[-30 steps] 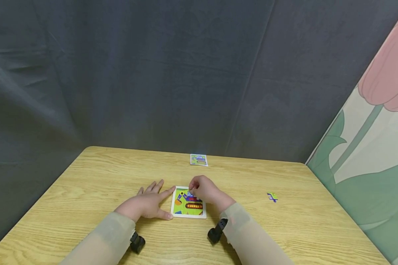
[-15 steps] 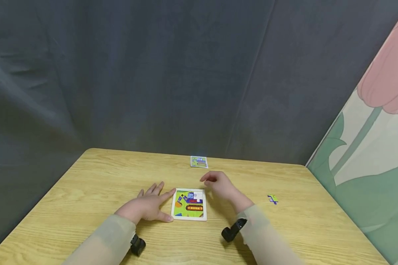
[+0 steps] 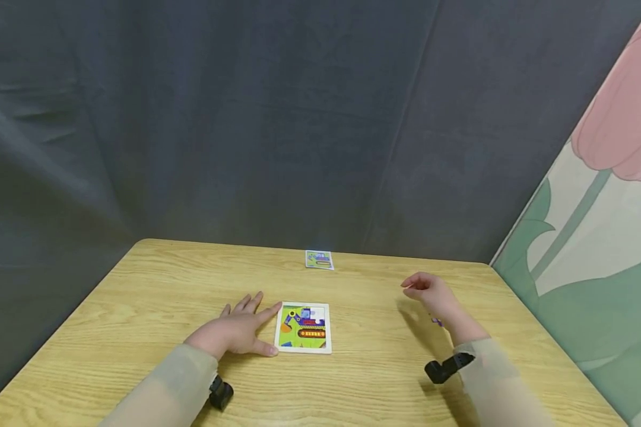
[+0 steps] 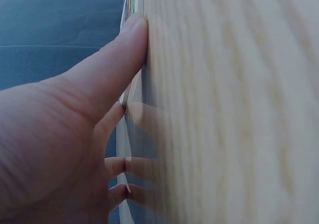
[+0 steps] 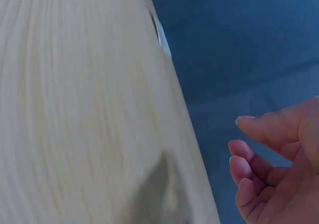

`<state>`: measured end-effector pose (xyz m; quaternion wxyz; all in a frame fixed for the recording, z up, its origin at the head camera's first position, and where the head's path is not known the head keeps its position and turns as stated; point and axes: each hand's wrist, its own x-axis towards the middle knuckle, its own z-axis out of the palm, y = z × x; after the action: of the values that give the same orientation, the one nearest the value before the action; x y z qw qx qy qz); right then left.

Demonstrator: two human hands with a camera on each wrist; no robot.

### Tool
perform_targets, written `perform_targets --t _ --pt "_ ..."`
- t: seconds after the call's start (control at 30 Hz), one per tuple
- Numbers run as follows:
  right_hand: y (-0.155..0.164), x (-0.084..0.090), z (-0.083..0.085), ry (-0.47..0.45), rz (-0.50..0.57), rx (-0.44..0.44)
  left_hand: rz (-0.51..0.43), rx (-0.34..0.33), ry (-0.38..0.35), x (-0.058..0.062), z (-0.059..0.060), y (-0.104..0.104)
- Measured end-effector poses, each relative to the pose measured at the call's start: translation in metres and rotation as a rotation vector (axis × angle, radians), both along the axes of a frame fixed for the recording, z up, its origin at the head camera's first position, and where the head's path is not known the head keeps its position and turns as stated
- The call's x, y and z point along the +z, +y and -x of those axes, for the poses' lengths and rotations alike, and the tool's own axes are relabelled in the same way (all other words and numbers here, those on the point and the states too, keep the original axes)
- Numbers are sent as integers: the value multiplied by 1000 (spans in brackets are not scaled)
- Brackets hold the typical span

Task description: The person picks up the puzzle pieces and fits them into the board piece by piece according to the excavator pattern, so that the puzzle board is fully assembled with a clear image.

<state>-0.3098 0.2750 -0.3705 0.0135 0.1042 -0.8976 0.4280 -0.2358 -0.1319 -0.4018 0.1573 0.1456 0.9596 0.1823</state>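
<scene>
A square jigsaw puzzle in a white-rimmed tray (image 3: pixel 304 351) lies on the table, showing an excavator on green. Its upper right corner is bare white. Spread out flat at its left side, my left hand (image 3: pixel 235 331) touches the rim with thumb and forefinger; in the left wrist view the thumb (image 4: pixel 117 57) meets the tray's edge. My right hand (image 3: pixel 432 298) hovers over the right part of the table, fingers loosely curled. Nothing shows between its thumb and fingers (image 5: pixel 241 168) in the right wrist view. Beneath its wrist, a loose puzzle piece (image 3: pixel 436 321) is partly hidden.
A small picture card (image 3: pixel 319 260) with the same excavator lies near the table's back edge. Behind the wooden table (image 3: pixel 155 284) hangs a dark curtain (image 3: pixel 278 130). A tulip-patterned panel (image 3: pixel 609 249) stands along the right.
My right hand has left the puzzle's upper right corner and moved right, over the loose piece. The left hand stays at the tray's left side.
</scene>
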Motion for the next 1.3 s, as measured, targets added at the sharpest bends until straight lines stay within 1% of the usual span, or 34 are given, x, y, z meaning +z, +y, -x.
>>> perform_targets --t 0.17,0.27,0.4,0.47,0.57,0.77,0.93,1.13,1.3 --pt "35 -3 -7 -7 -42 -63 4 -8 -5 -1 1 -2" --pt "49 -7 -11 -21 -52 -93 -24 4 8 -1 0 0" --pt "63 -16 -11 -60 -65 -92 -12 8 1 -3 0 0" --pt "69 -20 -11 -78 -72 -87 7 0 -7 -4 2 -1" --pt "77 -24 -11 -109 -71 -68 10 -3 -1 -4 3 -1" --pt "84 -27 -12 -175 -61 -52 -6 10 13 -1 1 0" --pt "83 -26 -10 -176 -40 -31 -11 16 13 1 -1 1" --pt "82 -26 -10 -197 -63 -43 -9 15 9 1 -1 1" --pt "81 -28 -11 -187 -71 -38 -11 14 7 1 -1 1"
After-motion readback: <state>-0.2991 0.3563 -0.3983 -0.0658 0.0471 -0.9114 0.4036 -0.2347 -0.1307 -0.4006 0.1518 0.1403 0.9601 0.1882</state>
